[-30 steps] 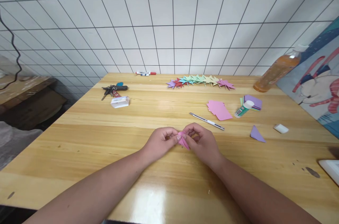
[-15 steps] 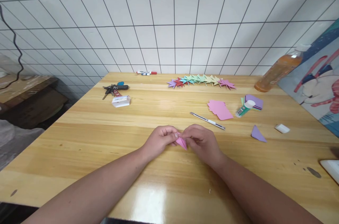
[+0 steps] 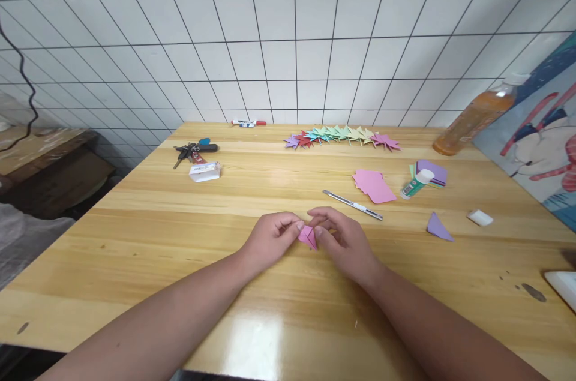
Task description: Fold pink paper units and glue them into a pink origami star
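A small piece of pink folded paper (image 3: 308, 237) is held low over the wooden table, its lower corner pointing toward me. My left hand (image 3: 275, 240) pinches its upper left edge between thumb and fingers. At the right edge, the thumb of my right hand (image 3: 344, 243) presses on the paper; the index finger is raised and stretched out, and the fingertips behind the paper are partly hidden. Beyond my hands lie a slim craft knife (image 3: 353, 205) and several pink paper sheets (image 3: 375, 186).
A glue stick (image 3: 416, 184) leans on stacked coloured paper (image 3: 438, 173). To the right are a folded purple piece (image 3: 438, 227), an eraser (image 3: 480, 218) and a bottle (image 3: 477, 117). Folded paper stars (image 3: 342, 136), a marker (image 3: 248, 123), keys (image 3: 194, 150) and a small white box (image 3: 205, 171) lie farther back.
My right fingers have loosened and spread from a tight pinch over the paper, the thumb now at its right edge. More of the pink paper's folded face shows. My left hand stays nearly still.
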The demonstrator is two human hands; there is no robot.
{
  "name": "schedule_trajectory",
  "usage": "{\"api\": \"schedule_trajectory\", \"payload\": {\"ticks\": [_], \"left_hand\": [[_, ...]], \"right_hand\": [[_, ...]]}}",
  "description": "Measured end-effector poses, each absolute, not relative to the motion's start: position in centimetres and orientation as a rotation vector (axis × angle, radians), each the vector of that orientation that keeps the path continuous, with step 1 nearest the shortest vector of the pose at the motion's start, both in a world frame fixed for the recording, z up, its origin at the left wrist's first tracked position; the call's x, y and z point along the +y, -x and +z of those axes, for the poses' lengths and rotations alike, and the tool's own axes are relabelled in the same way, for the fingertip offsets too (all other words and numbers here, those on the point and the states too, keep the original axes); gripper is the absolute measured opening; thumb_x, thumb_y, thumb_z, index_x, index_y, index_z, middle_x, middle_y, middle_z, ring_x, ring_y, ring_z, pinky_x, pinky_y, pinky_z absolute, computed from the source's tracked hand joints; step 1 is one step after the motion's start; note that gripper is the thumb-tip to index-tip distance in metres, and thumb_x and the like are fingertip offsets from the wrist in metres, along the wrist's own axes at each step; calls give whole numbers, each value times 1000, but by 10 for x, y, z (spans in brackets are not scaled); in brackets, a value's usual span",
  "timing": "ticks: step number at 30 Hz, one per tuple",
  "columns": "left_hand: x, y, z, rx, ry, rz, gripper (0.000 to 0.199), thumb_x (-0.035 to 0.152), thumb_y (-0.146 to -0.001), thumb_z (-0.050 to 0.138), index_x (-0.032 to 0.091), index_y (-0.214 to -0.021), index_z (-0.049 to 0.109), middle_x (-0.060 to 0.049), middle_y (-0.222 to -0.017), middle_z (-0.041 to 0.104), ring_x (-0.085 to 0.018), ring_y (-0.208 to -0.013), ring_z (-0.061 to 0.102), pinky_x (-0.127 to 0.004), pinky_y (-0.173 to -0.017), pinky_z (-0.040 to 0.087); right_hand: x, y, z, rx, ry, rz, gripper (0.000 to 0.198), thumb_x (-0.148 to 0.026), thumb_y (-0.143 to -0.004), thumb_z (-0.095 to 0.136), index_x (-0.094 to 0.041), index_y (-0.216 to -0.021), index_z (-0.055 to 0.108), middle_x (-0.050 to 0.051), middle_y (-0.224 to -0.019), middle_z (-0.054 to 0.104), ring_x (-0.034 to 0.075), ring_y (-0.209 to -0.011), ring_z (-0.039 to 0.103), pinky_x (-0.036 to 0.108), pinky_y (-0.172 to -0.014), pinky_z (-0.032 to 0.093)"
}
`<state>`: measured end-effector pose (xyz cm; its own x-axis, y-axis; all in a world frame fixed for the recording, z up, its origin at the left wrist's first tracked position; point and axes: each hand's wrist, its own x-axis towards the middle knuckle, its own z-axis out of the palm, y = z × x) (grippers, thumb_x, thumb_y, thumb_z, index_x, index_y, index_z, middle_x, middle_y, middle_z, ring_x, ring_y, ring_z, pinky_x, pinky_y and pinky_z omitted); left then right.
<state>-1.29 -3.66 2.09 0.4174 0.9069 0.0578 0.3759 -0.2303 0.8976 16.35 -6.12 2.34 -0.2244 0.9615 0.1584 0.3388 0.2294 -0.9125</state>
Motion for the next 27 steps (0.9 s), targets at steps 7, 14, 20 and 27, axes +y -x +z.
{"api": "schedule_trajectory", "payload": {"ticks": [7,14,20,27], "left_hand": [[-43,12,30,1173,-2160,692,25,24,-85,45,21,-74,68,1,-72,67,-12,-66,58,-20,-63,40],[-44,11,28,1212,-2198,690,26,27,-86,44,19,-73,65,0,-69,65,-12,-65,56,-21,-62,39],[-43,11,28,1020,-1922,727,35,35,-91,37,16,-79,65,-3,-76,66,-14,-72,58,-22,-68,42],[-39,11,23,1011,-1816,702,30,35,-87,45,15,-79,67,-3,-76,67,-14,-72,59,-22,-69,43]], "right_hand": [[-57,-161,19,-1698,1295,1084,20,-29,-82,52,-19,-67,61,-1,-65,61,11,-60,55,21,-56,42],[-59,-160,24,-1728,1269,999,21,-26,-81,53,-18,-62,58,-1,-64,59,11,-60,53,21,-56,41],[-60,-160,24,-1664,1288,926,22,-28,-82,52,-18,-63,56,0,-63,56,12,-61,52,22,-56,41],[-58,-160,20,-1529,1271,1103,23,-35,-82,52,-17,-69,57,1,-64,59,12,-60,54,23,-56,44]]}}
